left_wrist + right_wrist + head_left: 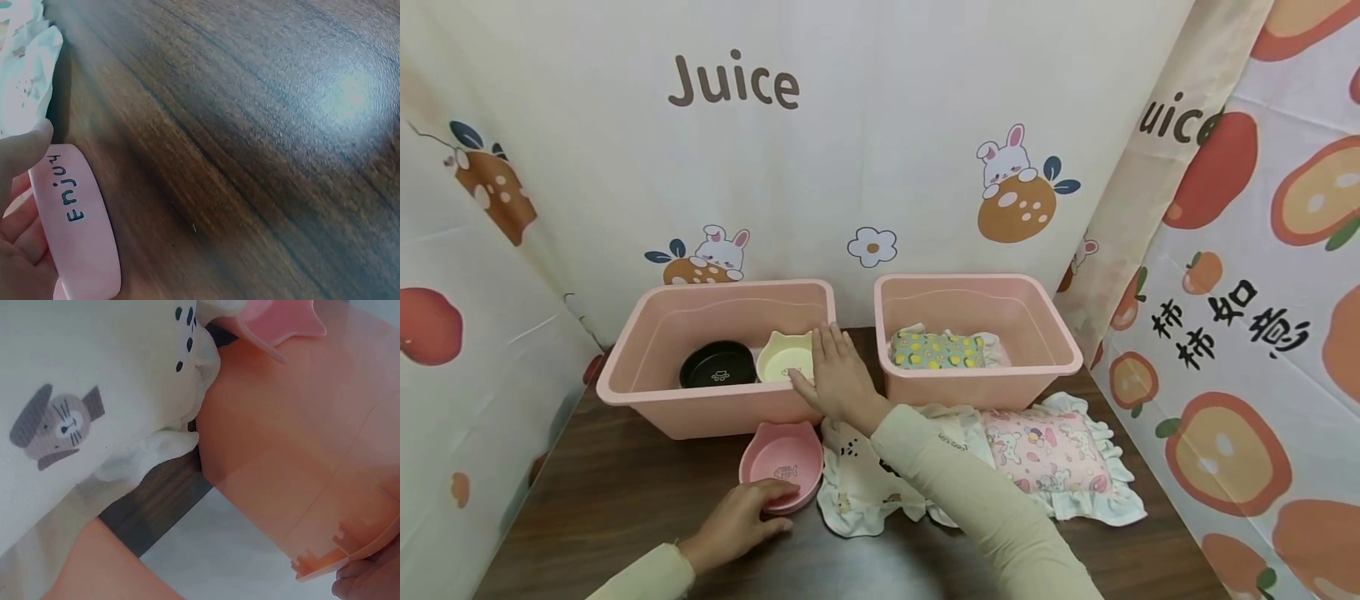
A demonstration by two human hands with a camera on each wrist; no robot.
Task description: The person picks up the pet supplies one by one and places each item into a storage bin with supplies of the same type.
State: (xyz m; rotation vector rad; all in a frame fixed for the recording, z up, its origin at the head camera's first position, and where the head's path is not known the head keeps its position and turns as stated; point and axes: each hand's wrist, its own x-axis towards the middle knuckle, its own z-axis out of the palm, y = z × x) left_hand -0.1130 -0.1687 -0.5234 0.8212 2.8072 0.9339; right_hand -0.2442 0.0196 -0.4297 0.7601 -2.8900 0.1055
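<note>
Glossy pink bowl [780, 456] on smooth dark wood table [625, 500]

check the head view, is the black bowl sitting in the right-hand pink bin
No, the black bowl sits in the left pink bin beside the yellow bowl; the right pink bin holds a patterned cushion.

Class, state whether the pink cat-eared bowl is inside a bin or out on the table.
Out: the pink bowl sits on the table, gripped by the left hand.
</note>
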